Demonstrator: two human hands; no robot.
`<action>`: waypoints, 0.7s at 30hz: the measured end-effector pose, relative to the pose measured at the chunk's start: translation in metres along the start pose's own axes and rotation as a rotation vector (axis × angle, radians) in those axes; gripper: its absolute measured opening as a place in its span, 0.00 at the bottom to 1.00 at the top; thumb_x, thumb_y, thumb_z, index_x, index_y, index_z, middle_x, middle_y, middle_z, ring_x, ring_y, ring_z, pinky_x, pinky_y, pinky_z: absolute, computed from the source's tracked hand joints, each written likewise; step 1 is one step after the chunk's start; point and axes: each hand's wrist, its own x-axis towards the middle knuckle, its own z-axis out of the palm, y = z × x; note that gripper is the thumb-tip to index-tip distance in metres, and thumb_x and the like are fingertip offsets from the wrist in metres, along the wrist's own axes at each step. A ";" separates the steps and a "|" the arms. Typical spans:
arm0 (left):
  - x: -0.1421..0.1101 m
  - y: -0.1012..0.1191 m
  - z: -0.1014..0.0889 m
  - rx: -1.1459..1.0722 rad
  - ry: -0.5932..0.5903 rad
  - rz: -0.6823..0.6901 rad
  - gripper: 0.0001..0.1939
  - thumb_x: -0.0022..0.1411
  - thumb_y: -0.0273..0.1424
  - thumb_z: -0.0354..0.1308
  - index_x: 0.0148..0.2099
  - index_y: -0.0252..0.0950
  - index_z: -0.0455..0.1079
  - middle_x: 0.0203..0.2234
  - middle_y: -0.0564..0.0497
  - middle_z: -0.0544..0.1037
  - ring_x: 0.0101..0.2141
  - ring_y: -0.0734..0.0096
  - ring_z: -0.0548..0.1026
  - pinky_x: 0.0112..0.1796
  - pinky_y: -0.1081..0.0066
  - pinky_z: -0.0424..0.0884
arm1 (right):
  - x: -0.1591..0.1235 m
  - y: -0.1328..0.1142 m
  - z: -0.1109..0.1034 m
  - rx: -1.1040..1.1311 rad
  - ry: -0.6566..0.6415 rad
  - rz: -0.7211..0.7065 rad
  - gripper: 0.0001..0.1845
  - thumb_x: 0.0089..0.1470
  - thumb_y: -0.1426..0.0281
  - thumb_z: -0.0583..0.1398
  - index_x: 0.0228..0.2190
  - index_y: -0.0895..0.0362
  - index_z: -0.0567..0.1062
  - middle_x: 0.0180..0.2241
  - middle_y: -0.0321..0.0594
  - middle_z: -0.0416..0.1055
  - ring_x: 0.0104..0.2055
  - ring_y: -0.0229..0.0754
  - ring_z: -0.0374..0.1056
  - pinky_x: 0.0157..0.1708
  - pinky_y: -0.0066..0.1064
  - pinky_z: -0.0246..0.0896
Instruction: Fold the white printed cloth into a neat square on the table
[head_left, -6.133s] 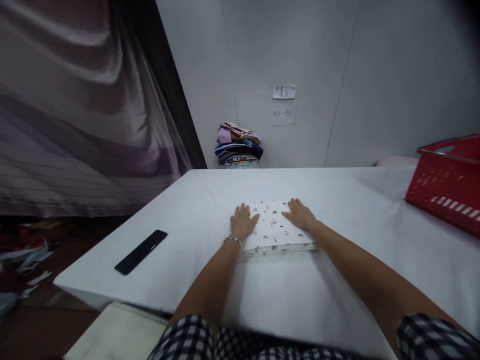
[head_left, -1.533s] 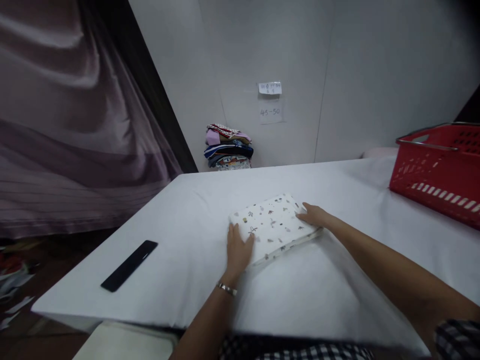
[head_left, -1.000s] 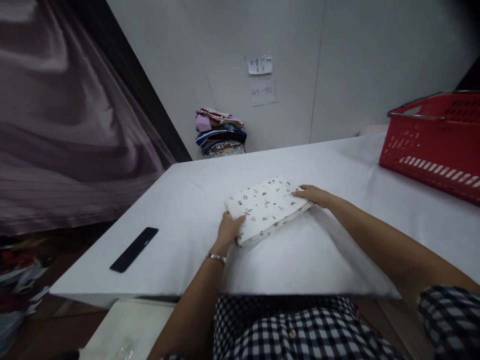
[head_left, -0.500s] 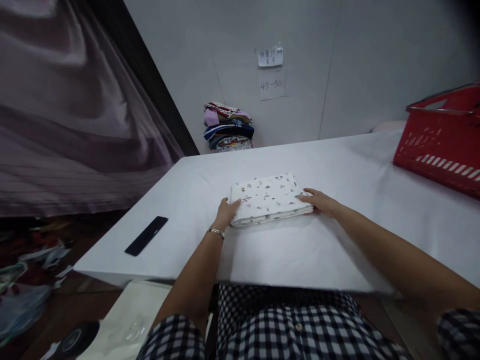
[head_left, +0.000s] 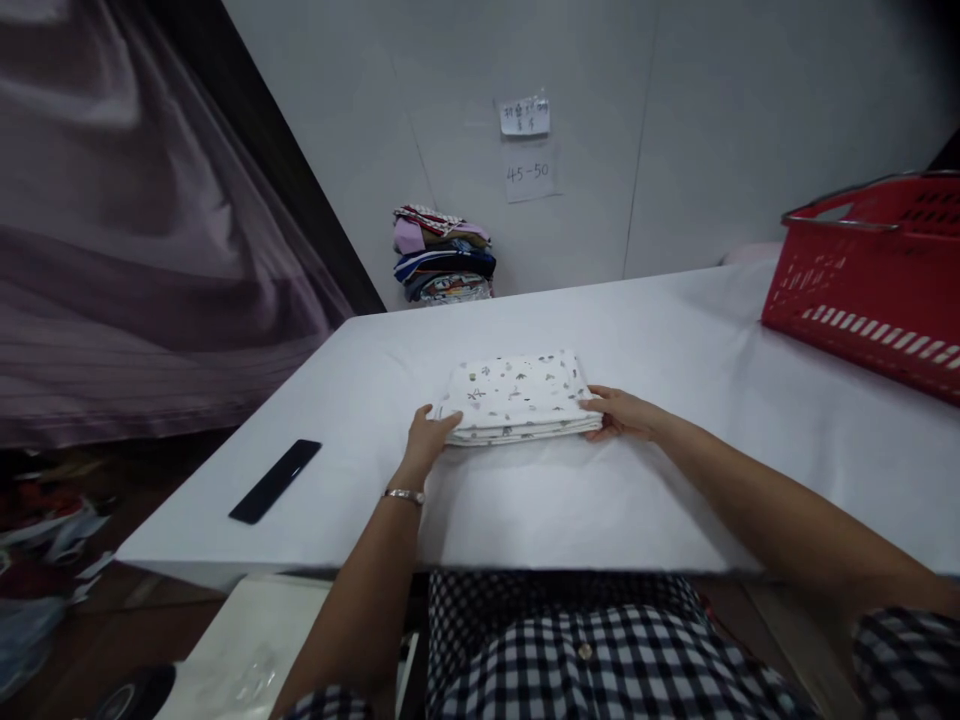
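A folded white cloth (head_left: 517, 392) with small printed figures lies flat on the white table (head_left: 675, 480), its long side square to the near edge. My left hand (head_left: 426, 438) grips its near left corner, fingers curled at the edge. On the other side, my right hand (head_left: 622, 412) holds the near right corner with the fingers tucked against the folds. A bracelet circles my left wrist. Both forearms reach out over the table from a checked garment.
A black phone (head_left: 274, 480) lies near the table's left edge. A red basket (head_left: 870, 270) stands at the right. A stack of folded clothes (head_left: 444, 255) sits by the wall beyond the table, under two paper notes (head_left: 525, 140). A purple curtain (head_left: 135, 220) hangs at left.
The folded cloth turned from slanted to square with the table edge. My hands shifted from resting on top of it to gripping its left and right near corners.
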 end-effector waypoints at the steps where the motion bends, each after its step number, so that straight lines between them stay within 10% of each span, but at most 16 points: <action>1: 0.004 -0.003 -0.001 0.023 0.008 -0.005 0.41 0.46 0.42 0.64 0.59 0.31 0.55 0.47 0.37 0.70 0.41 0.61 0.73 0.35 0.70 0.70 | -0.001 0.002 0.004 -0.018 -0.002 -0.002 0.36 0.47 0.64 0.64 0.55 0.56 0.57 0.35 0.44 0.74 0.23 0.37 0.70 0.25 0.31 0.72; 9: 0.010 -0.015 -0.002 0.133 -0.009 -0.010 0.42 0.45 0.43 0.64 0.58 0.29 0.56 0.46 0.37 0.71 0.42 0.60 0.72 0.39 0.68 0.67 | -0.007 0.010 0.013 -0.108 0.109 0.016 0.52 0.46 0.59 0.64 0.62 0.57 0.40 0.27 0.41 0.73 0.25 0.41 0.71 0.27 0.34 0.71; 15: 0.002 -0.012 -0.008 0.288 0.012 0.060 0.40 0.50 0.48 0.59 0.58 0.30 0.55 0.47 0.37 0.71 0.44 0.57 0.71 0.42 0.65 0.66 | -0.024 0.004 0.013 -0.809 0.395 -0.252 0.40 0.54 0.52 0.54 0.61 0.54 0.47 0.30 0.42 0.73 0.28 0.45 0.69 0.28 0.37 0.65; 21: -0.032 -0.013 0.004 0.464 0.197 0.832 0.19 0.57 0.39 0.57 0.49 0.37 0.67 0.44 0.45 0.71 0.46 0.61 0.67 0.48 0.62 0.62 | -0.030 0.010 0.032 -1.238 0.260 -0.953 0.15 0.58 0.63 0.52 0.45 0.52 0.70 0.42 0.44 0.70 0.44 0.47 0.65 0.40 0.39 0.60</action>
